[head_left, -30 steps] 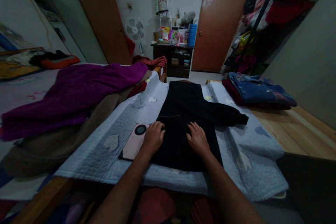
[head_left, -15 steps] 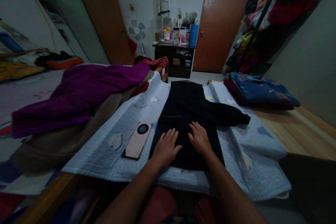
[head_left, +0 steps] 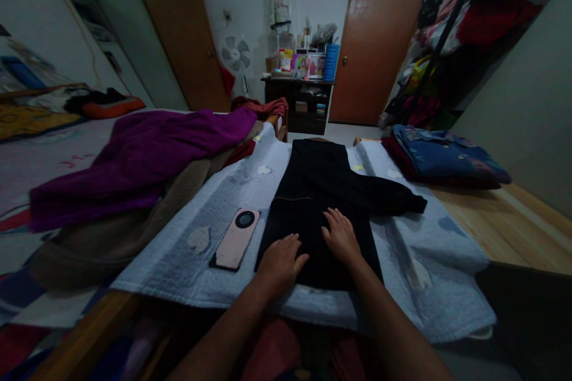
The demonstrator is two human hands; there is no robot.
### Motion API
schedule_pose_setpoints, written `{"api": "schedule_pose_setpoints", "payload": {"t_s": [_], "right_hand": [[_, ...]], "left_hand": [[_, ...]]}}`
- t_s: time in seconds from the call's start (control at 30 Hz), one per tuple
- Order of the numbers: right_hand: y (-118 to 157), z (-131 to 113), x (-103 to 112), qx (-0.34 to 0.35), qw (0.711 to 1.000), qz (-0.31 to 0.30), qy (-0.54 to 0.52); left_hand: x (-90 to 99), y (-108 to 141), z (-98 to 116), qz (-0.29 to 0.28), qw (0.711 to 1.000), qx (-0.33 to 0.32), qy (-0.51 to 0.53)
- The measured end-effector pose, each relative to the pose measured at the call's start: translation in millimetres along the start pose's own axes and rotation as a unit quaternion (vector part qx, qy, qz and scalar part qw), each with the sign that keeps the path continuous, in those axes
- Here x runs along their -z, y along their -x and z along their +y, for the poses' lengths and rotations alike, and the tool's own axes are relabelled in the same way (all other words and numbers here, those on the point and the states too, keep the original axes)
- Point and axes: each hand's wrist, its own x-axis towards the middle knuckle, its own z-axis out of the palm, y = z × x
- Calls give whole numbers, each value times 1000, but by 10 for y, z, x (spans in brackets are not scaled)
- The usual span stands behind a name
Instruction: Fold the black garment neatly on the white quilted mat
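Note:
A black long-sleeved garment (head_left: 317, 172) lies spread on a light blue quilted cloth (head_left: 192, 274), one sleeve stretched out to the right. Near its lower left part rests my left hand (head_left: 280, 262), palm down, fingers extended. My right hand (head_left: 341, 235) lies on the garment's lower right, its fingers spread on the fabric. Neither hand grips anything. To the left of the garment, a pink phone or phone case (head_left: 235, 244) with a round black camera ring lies on the cloth.
A purple cloth (head_left: 147, 155) and a brown blanket (head_left: 102, 238) are heaped on the left. Folded clothes (head_left: 447, 152) are stacked on the wooden surface (head_left: 522, 226) at right. Behind stand a dark cabinet (head_left: 299, 110) and a white fan (head_left: 236, 55). Clothes (head_left: 496, 27) hang at upper right.
My left hand has drawn slightly back toward me, its fingers more bent. My right hand stays nearly in place, and the garment looks the same.

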Motion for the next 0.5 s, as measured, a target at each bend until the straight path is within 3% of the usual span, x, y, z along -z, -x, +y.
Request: {"api": "schedule_pose_setpoints", "payload": {"t_s": [0.1, 0.2, 0.4, 0.5], "right_hand": [[0, -2, 8, -1, 1000, -2, -1], [3, -4, 17, -2, 1000, -3, -2], [7, -14, 25, -5, 1000, 0, -4], [6, -24, 36, -6, 1000, 0, -5]], "left_hand": [[99, -107, -103, 25, 999, 20, 22], [89, -183, -213, 68, 997, 27, -25], [-125, -138, -311, 33, 996, 36, -74], [-143, -120, -305, 31, 996, 35, -77]]}}
